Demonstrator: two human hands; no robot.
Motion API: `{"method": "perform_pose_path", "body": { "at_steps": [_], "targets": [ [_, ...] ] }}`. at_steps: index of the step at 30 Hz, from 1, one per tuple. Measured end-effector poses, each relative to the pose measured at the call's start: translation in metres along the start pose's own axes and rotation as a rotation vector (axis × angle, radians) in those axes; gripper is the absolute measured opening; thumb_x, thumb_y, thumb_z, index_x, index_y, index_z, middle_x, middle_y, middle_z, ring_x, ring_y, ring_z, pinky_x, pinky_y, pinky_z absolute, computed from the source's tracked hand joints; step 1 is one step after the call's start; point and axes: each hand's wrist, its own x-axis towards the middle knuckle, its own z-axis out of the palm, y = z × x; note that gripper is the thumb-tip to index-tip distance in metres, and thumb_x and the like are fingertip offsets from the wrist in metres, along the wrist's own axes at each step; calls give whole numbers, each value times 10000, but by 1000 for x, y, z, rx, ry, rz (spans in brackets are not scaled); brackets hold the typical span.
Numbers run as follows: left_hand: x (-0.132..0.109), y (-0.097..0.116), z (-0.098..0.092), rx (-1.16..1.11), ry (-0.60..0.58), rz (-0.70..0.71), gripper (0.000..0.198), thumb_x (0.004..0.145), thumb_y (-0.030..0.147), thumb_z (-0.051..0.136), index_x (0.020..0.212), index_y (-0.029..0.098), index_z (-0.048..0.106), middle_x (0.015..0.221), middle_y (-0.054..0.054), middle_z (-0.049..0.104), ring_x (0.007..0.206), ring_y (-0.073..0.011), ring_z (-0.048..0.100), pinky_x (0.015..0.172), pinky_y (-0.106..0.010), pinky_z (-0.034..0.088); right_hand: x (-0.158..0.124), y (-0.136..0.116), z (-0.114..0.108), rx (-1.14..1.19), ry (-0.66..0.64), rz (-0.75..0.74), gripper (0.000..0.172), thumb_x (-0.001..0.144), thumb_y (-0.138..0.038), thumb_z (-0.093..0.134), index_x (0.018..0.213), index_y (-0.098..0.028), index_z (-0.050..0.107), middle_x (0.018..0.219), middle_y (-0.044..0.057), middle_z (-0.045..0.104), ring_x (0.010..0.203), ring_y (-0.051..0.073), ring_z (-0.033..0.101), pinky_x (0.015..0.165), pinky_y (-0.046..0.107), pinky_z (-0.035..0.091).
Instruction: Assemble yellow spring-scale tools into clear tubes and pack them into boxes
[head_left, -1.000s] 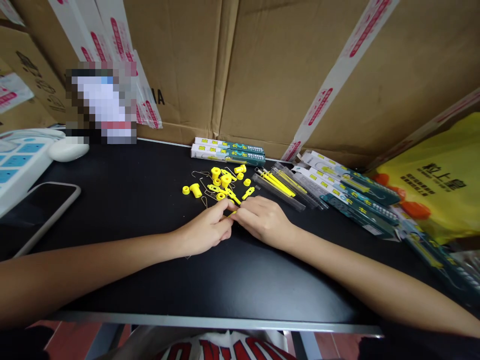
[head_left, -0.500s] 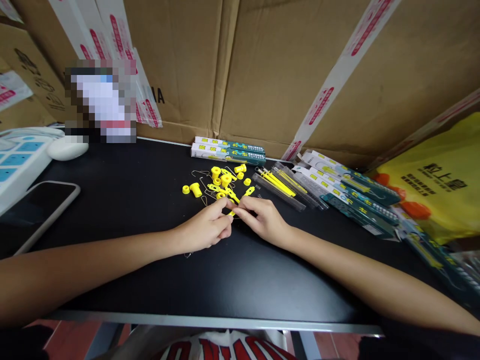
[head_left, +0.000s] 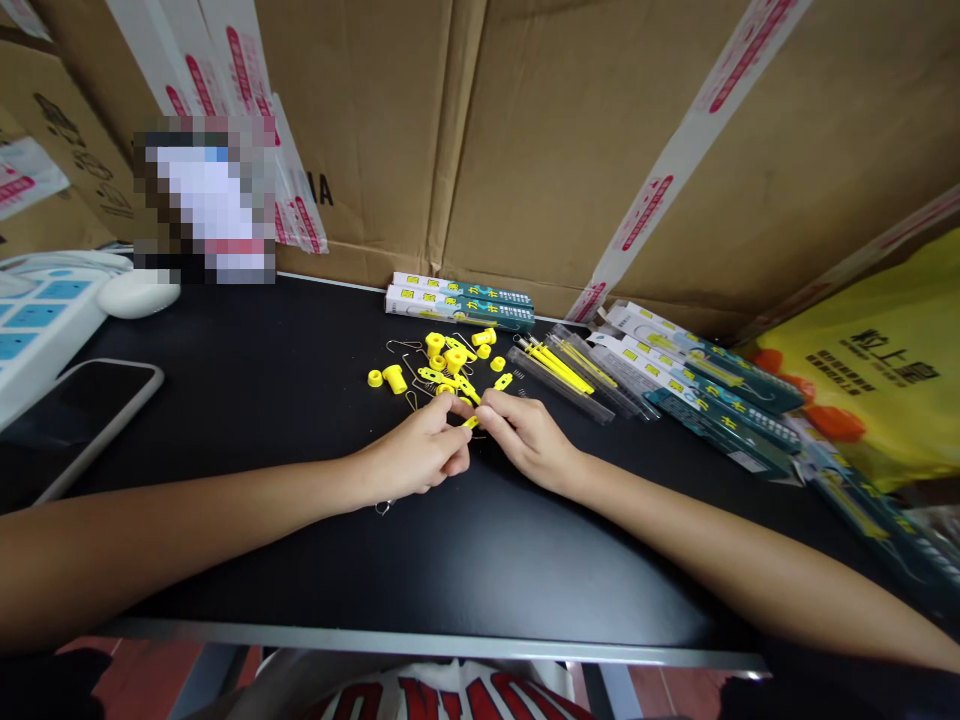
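My left hand (head_left: 421, 447) and my right hand (head_left: 529, 437) meet over the black table, fingertips almost touching. Between them is a small yellow plastic piece (head_left: 471, 422), pinched by both hands and mostly covered by the fingers. Just beyond the fingertips lies a loose pile of yellow caps (head_left: 394, 378), flat yellow plastic tabs (head_left: 433, 376) and bent metal hooks (head_left: 401, 346). Small springs (head_left: 519, 375) rest to the right of the pile. Under my left wrist a bit of metal wire (head_left: 384, 507) shows.
Clear tubes with yellow rods (head_left: 559, 365) lie right of the pile. Printed boxes (head_left: 459, 305) stand at the back, more boxes (head_left: 697, 385) at right beside a yellow bag (head_left: 862, 370). A phone (head_left: 75, 430), a white mouse (head_left: 139, 295) and a power strip (head_left: 45, 310) are at left.
The left fingers have shifted slightly around the yellow piece, and the gap between left thumb and index finger looks a little wider. The whole view has shifted slightly; the table items stay put.
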Motion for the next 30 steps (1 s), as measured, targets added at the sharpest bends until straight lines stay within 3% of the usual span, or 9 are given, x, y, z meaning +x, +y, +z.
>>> {"method": "perform_pose_path", "body": {
  "at_steps": [5,9,14,20,24,30],
  "targets": [
    [0,-1,0,6,8,27,48,940,243,347,986,246,360,534,120,415,332,-32,236,322,-114,190,-1,-3,0,-474,52,-180,373,1017,-298,296,674,-204,410,550,-14,464,508,125,390,547,259,292],
    [-3,-5,2,44,-17,190,53,952,285,366,965,234,366,507,125,401,365,-39,265,370,-123,248,-2,-8,-4,-668,105,-362,374,1006,-267,342,657,-196,456,535,6,516,508,141,385,547,288,277],
    [-10,-8,6,132,1,338,129,959,332,366,1010,214,375,528,107,413,425,-58,329,437,-161,293,-2,-14,-11,-781,152,-490,347,969,-218,445,623,-202,445,538,2,504,546,151,385,555,301,266],
    [-14,-9,5,226,10,417,357,952,303,346,1285,175,342,550,92,419,470,-88,367,478,-202,316,-2,-14,-11,-786,202,-534,342,957,-215,475,616,-197,460,545,7,494,561,153,376,549,304,258],
    [-14,-9,7,260,51,381,463,938,477,412,1281,167,402,527,100,367,456,-86,343,461,-211,271,-4,-12,-9,-763,164,-503,289,950,-137,423,676,-190,497,590,17,518,581,158,386,555,310,253],
    [-11,-8,10,241,83,315,446,939,484,421,1246,162,444,521,100,359,455,-85,349,459,-212,280,-5,-11,-8,-787,145,-499,277,944,-165,437,675,-185,502,568,14,511,566,161,373,550,315,248]
  ]
}}
